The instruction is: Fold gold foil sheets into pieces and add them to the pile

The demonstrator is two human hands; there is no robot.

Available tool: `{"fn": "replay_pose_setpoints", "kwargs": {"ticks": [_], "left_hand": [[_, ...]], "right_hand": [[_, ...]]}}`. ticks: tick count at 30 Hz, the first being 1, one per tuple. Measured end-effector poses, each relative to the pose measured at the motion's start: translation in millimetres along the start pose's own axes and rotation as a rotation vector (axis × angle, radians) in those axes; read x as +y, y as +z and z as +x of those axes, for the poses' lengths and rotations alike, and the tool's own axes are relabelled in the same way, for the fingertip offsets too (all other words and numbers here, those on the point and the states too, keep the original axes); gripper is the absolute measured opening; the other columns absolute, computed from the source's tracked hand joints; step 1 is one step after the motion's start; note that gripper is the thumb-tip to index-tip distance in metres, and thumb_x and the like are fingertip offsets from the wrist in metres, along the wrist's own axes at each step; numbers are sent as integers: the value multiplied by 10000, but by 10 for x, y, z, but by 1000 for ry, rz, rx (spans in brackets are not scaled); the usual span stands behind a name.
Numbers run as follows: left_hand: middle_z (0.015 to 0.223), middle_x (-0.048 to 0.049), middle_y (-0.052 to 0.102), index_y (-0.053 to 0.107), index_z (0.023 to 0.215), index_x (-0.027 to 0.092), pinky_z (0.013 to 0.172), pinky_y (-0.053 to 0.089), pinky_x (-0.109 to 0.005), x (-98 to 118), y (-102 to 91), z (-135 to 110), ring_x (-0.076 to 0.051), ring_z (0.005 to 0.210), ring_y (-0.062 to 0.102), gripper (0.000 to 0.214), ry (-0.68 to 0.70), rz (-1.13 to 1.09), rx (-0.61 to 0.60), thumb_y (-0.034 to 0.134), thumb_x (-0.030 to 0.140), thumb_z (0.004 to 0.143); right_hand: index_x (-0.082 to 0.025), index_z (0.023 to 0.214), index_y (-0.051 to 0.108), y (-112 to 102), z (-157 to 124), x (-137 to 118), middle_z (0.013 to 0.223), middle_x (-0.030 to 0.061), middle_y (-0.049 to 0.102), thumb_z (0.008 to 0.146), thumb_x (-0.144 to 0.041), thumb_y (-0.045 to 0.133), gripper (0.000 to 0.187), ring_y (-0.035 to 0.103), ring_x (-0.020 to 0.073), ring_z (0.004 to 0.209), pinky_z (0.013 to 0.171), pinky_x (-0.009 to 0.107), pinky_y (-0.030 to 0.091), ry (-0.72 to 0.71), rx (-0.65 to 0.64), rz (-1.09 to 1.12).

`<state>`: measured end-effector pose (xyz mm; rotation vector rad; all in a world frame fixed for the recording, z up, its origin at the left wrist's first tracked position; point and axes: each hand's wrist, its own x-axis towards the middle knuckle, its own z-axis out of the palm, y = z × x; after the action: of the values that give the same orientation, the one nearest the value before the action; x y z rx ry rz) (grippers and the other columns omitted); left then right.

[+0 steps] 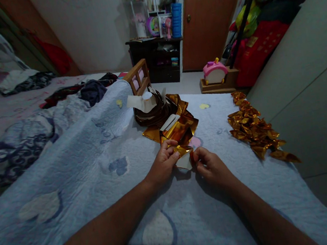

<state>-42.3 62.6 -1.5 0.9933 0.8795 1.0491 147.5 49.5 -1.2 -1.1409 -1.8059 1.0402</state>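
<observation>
Between my two hands is a piece of gold foil paper (184, 161), its white back partly turned up. My left hand (166, 160) pinches its left side, with the thumb on top. At the right edge, my right hand (209, 165) holds the same paper between thumb and curled fingers. Just beyond my hands lie loose gold foil sheets (182, 126), some folded with white backs showing. Behind them sits a dark brown ring-shaped stack (153, 113) with white paper sticking up from it. A pile of folded gold foil pieces (250, 127) stretches along the bed's right side.
A pale blue quilt (103, 211) with heart patches covers the bed. Crumpled clothes and bedding (68, 107) lie to the left. A wooden bed rail (138, 77) rises at the far edge. A tall pale cabinet (313, 90) stands close on the right.
</observation>
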Motion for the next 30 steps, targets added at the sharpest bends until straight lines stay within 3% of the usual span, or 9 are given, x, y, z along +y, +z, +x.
{"fn": "replay_pose_setpoints", "kwargs": {"ticks": [3, 6, 8, 11, 20, 25, 30], "left_hand": [[937, -8, 680, 459, 1082, 226, 607, 495, -237, 13, 5, -6, -139, 715, 644, 434, -40, -30, 25, 752, 364, 793], [913, -9, 681, 481, 1044, 215, 580, 484, -227, 13, 6, -3, -140, 699, 643, 411, -79, -16, 37, 757, 371, 782], [897, -15, 683, 501, 1018, 203, 598, 486, -231, 2, 3, 5, -147, 720, 648, 391, -84, -8, 23, 764, 362, 775], [877, -22, 680, 542, 1000, 184, 645, 493, -247, -25, -6, 20, -148, 742, 644, 358, -61, 17, 6, 768, 344, 773], [773, -9, 640, 677, 953, 183, 630, 477, -271, -70, -66, 15, -149, 691, 583, 134, 130, 436, 53, 683, 239, 831], [787, -39, 667, 713, 918, 216, 694, 467, -324, -23, -70, 16, -205, 749, 591, 139, 275, 642, 72, 673, 155, 800], [842, -29, 672, 680, 883, 212, 750, 440, -317, 11, -65, 23, -205, 792, 595, 115, 275, 885, 4, 631, 130, 819]], "right_hand": [[-238, 834, 465, 1, -10, 54, 870, 30, 548, 762, -105, 504, 156, 519, 185, 769, 684, 321, 434, -96, 195, -214], [-226, 1055, 513, -1, -13, 92, 1146, 115, 537, 775, -113, 574, 307, 547, 252, 983, 777, 386, 489, -204, 271, -329], [-224, 1169, 517, -2, -12, 97, 1233, 137, 531, 782, -92, 580, 414, 536, 287, 1094, 867, 442, 494, -278, 238, -389], [-225, 1115, 582, -7, -10, 72, 1158, 118, 600, 789, -50, 559, 370, 542, 301, 1103, 938, 489, 471, -346, 145, -461], [-210, 999, 674, -36, -31, 51, 1045, 104, 653, 838, -54, 586, 241, 556, 266, 974, 847, 441, 501, -330, -52, -539], [-196, 1054, 654, -22, -42, 66, 1024, 107, 645, 852, -59, 564, 260, 550, 263, 954, 822, 424, 497, -299, -92, -576], [-207, 1001, 555, 6, -56, 91, 933, 74, 619, 802, -59, 543, 248, 544, 239, 876, 776, 381, 470, -209, -35, -554]]}}
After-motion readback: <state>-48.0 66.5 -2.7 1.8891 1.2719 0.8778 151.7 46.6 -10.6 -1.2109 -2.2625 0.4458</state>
